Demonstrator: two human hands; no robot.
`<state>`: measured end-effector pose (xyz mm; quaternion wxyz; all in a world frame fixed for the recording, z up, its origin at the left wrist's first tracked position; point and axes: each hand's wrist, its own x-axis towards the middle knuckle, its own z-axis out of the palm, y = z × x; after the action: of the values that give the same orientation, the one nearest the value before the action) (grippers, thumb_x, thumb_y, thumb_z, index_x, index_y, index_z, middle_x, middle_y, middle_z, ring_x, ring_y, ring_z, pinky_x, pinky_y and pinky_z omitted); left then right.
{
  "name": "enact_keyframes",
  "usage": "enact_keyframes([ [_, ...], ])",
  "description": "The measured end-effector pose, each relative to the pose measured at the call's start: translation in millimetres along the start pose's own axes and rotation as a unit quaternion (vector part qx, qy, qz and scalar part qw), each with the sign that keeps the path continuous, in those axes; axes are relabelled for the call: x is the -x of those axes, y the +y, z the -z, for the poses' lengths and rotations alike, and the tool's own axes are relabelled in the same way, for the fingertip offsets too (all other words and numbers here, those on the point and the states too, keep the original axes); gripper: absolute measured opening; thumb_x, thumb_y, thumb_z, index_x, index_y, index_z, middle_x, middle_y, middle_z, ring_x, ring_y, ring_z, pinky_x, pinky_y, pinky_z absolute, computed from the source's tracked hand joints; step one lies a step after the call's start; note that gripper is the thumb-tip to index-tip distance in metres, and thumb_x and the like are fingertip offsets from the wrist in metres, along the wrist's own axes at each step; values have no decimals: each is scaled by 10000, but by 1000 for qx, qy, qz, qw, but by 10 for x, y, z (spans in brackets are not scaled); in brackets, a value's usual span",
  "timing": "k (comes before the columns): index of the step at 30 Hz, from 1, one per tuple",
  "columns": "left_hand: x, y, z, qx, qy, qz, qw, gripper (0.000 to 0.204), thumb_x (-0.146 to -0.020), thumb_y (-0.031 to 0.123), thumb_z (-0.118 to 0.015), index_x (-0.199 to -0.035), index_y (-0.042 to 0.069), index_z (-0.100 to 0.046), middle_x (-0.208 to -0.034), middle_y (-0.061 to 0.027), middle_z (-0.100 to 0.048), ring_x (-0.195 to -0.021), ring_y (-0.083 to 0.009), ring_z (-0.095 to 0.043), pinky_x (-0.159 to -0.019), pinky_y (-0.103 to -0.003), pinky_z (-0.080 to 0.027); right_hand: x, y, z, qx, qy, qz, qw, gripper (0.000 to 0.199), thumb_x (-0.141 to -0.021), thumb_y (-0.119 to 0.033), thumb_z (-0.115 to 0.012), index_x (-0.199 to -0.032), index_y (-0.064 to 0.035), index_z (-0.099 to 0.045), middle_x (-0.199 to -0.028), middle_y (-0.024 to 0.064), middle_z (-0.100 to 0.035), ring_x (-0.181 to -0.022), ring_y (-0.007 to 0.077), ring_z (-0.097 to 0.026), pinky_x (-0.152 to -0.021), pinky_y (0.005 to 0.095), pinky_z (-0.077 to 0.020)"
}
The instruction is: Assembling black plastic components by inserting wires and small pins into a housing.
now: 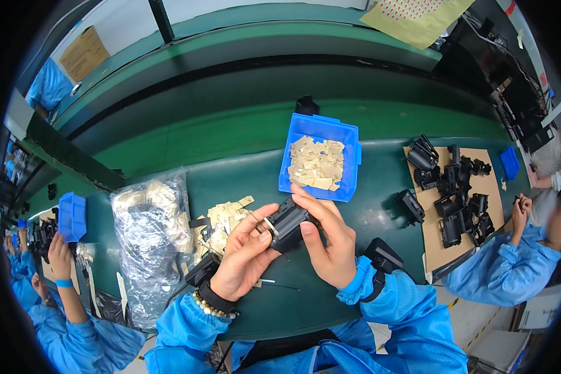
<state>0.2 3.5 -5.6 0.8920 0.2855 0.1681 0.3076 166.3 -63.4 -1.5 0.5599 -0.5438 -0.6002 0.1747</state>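
Observation:
Between my two hands, above the green worktable [265, 311], is a black plastic housing [288, 224]. My left hand [246, 255] grips its left side, with the thumb and fingers closed round it. From the right, my right hand [330, 243] holds the same housing, fingers on top and thumb on the near face. A thin pale edge shows at the housing's left end beside my left fingertips; I cannot make out what it is. Just beyond my hands stands a blue bin [352, 168] holding many small beige pieces [316, 163]. More loose beige pieces [221, 221] lie left of my hands.
A clear plastic bag [149, 249] of beige pieces lies at left. On the right, several black housings [455, 206] rest on a cardboard sheet [425, 218], with one black part [409, 207] beside it. Co-workers in blue sit on either side. A thin dark rod [283, 286] lies near me.

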Motion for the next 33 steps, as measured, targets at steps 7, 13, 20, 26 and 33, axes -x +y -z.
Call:
enact_keyframes([
  [7,37,131,-6,-78,8,-12,997,487,-914,13,-581,-1380,-26,-449,-1310,-153,-558,-1231,-205,-535,-1034,-347,-446,38,21,14,-74,-4,-29,997,356,-939,-68,-599,-1287,-1,-560,-1370,183,-549,-1197,308,-568,-967,371,-473],
  [13,27,101,-9,-161,-13,-45,986,556,-805,-127,-597,-1341,-38,-480,-1252,-121,-569,-1184,-170,-538,-1010,-301,-441,81,21,6,-81,-7,-35,996,356,-938,-83,-615,-1283,-13,-563,-1373,169,-550,-1193,285,-565,-911,349,-498],
  [20,1,132,29,-219,-29,-71,973,592,-785,-173,-622,-1338,-33,-463,-1245,-124,-562,-1188,-180,-548,-991,-302,-478,55,-26,-24,-60,2,-18,998,363,-893,-61,-665,-1247,-19,-594,-1353,169,-569,-1180,299,-578,-893,351,-506],
  [26,-107,245,-5,-367,25,-104,924,651,-778,-87,-748,-1350,-7,-446,-1253,-121,-559,-1166,-200,-578,-1010,-323,-487,-11,3,-39,-90,13,-32,995,400,-869,-38,-674,-1258,-17,-582,-1363,165,-555,-1180,301,-578,-879,356,-533],
  [33,-620,885,-70,-482,85,-224,843,511,-802,-54,-728,-1259,2,-506,-1197,-97,-562,-1104,-177,-587,-945,-304,-501,-19,-100,271,8,57,-5,998,406,-855,-39,-654,-1253,-33,-572,-1321,134,-565,-1200,306,-535,-891,379,-520],
])
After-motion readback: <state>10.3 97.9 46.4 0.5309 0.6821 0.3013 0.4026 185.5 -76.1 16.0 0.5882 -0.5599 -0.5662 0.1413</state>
